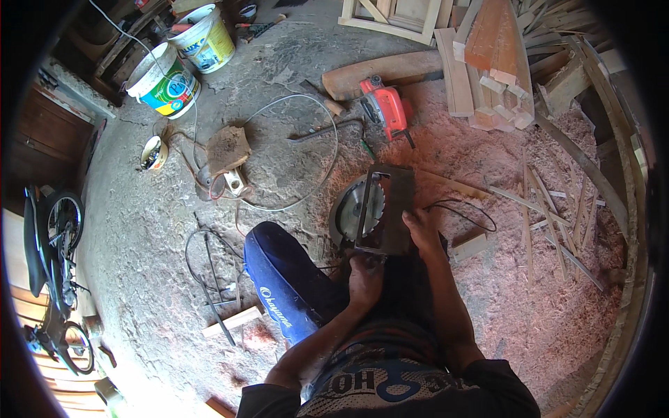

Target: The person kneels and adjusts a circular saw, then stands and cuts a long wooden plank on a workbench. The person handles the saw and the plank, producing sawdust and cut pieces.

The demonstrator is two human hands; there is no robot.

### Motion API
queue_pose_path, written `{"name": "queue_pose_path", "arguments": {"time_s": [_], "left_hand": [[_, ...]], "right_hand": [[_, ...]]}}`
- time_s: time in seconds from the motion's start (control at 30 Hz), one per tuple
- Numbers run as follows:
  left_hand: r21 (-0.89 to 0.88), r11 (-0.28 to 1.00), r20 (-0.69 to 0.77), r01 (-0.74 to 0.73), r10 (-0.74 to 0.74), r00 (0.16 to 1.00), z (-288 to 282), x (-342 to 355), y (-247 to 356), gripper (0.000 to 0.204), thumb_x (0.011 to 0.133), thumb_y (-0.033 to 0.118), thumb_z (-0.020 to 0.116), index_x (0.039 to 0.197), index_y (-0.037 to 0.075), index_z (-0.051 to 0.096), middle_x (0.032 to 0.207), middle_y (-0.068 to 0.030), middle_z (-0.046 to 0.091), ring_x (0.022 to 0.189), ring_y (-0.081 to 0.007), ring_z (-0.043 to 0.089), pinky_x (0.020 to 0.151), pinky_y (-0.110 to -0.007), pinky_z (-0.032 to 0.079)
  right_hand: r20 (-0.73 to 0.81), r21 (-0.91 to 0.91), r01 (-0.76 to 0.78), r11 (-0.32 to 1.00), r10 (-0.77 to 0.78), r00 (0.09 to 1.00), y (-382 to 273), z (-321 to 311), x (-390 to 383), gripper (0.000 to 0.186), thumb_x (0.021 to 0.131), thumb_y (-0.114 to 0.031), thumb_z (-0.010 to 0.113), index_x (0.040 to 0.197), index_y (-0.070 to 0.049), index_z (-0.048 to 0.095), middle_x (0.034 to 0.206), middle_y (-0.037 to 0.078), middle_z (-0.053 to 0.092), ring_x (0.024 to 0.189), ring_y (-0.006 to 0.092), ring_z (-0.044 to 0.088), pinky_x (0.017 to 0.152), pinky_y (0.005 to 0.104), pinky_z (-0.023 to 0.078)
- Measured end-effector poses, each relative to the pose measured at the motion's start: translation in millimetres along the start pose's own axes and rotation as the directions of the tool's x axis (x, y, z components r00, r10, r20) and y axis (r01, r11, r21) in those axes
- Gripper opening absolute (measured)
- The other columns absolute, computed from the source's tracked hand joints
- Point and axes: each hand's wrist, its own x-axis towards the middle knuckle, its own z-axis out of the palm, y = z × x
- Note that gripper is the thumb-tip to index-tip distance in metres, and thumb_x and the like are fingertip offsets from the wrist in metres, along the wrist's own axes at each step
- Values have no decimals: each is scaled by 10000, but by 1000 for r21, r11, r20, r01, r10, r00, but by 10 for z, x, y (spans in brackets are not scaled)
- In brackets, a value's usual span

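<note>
A circular saw is tipped up in front of my lap, its dark metal base plate turned toward me. The round toothed blade shows through and beside the plate's opening. At the plate's near edge my left hand is closed on the saw; its fingertips are partly hidden. My right hand holds the plate's right side, thumb on top and the other fingers out of sight behind it. Beyond the saw, a red electric planer lies on the floor, touched by neither hand.
Wood shavings cover the floor at right, with thin offcuts and stacked timber. A power outlet box sits by a wood block and looping cables. Two paint buckets stand far left; a motorcycle is at left.
</note>
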Motion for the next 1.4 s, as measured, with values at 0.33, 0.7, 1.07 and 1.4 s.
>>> {"name": "queue_pose_path", "arguments": {"time_s": [0.33,0.7,1.07,1.4], "left_hand": [[509,855,142,-105,37,989,-204,108,286,426,865,450,734,1037,63,694,843,-116,738,816,-357,725,745,-491,556],[-7,1000,119,19,-18,993,1,189,-30,250,936,281,675,914,32,660,796,-149,674,660,-285,655,640,-477,503],[-445,489,534,750,-528,661,-213,154,246,414,1005,492,577,1072,83,595,829,-64,650,608,-167,610,462,-298,455],[-223,924,386,311,-209,898,-40,186,-128,395,1011,476,566,1052,90,638,815,-40,652,639,-179,595,491,-295,438]], "right_hand": [[-15,-4,-19,1000,19,1000,-24,-38,-23,387,953,-344,673,904,33,600,780,33,548,750,121,487,663,345,426],[-22,36,-16,999,17,1000,-31,-5,4,383,950,-342,682,918,32,607,785,30,547,754,117,482,674,331,427],[-13,63,-9,998,10,1000,12,-18,25,390,937,-359,691,916,23,615,784,25,548,750,114,486,665,325,428],[-13,79,29,996,-28,1000,-73,-13,-13,319,959,-297,676,939,18,627,798,22,563,752,103,483,669,332,432]]}}
